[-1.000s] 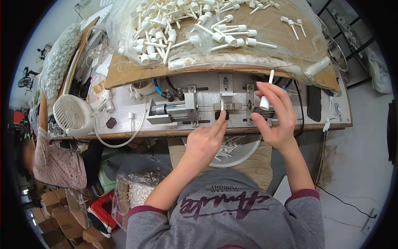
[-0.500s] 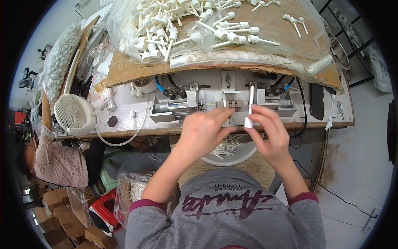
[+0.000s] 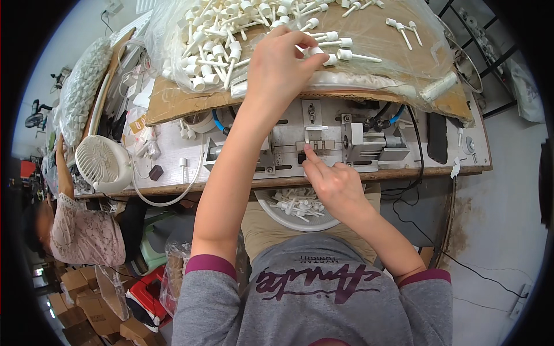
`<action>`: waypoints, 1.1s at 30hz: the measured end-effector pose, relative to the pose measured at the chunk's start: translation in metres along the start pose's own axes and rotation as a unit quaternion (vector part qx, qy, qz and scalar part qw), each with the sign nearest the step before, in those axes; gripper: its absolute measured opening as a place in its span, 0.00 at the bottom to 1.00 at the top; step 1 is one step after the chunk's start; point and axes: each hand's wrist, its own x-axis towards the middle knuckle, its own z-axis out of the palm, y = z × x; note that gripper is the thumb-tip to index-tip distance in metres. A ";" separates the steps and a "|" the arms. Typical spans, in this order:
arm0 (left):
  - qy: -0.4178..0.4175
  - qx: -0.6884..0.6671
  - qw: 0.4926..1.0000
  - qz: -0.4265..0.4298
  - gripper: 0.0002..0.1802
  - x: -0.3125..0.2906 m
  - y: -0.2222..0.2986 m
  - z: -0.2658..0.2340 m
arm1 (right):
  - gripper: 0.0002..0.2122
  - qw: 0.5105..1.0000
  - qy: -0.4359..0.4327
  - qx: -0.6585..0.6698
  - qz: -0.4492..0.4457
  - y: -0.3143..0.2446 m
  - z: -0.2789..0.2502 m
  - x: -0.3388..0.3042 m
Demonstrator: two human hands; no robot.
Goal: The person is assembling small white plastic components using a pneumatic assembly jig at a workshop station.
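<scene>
My left hand point(image 3: 283, 63) is stretched over the cardboard at the back, thumb and fingertips closed around a white capped plastic stick point(image 3: 315, 51) at the edge of a loose pile point(image 3: 222, 49) of the same sticks. My right hand point(image 3: 339, 187) is down at the metal clamping fixture point(image 3: 314, 146). Its index finger reaches out and touches the fixture's small middle block, where a short white piece point(image 3: 307, 137) shows; the other fingers are partly bent, with nothing seen in them. A white mesh basket point(image 3: 271, 216) of similar sticks sits below the table edge, over my lap.
Metal cylinder units point(image 3: 381, 144) with black and blue hoses flank the fixture. A dark phone point(image 3: 437, 137) lies at the right; a white fan point(image 3: 103, 163) and a looping white tube point(image 3: 199, 167) are at the left. Another person's sleeve point(image 3: 86, 233) shows at far left.
My left hand has gone from the fixture up to the pile. My right hand, which held a white capped stick upright, has moved left to the fixture block and no longer shows that stick.
</scene>
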 end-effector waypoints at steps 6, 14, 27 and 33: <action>0.029 -0.163 0.986 -0.023 0.14 -0.065 0.028 -0.037 | 0.08 0.999 -0.040 0.003 0.002 0.002 -0.014 0.009; -0.115 0.006 0.992 0.045 0.16 -0.170 0.028 -0.035 | 0.06 0.974 0.167 0.138 0.063 0.078 -0.060 0.094; -0.191 0.174 0.962 0.086 0.13 -0.167 0.019 0.000 | 0.11 0.989 0.027 0.143 -0.015 0.100 -0.079 0.098; -0.196 0.092 0.974 0.060 0.17 -0.157 0.018 -0.013 | 0.15 0.925 0.019 0.346 0.158 0.044 -0.083 0.037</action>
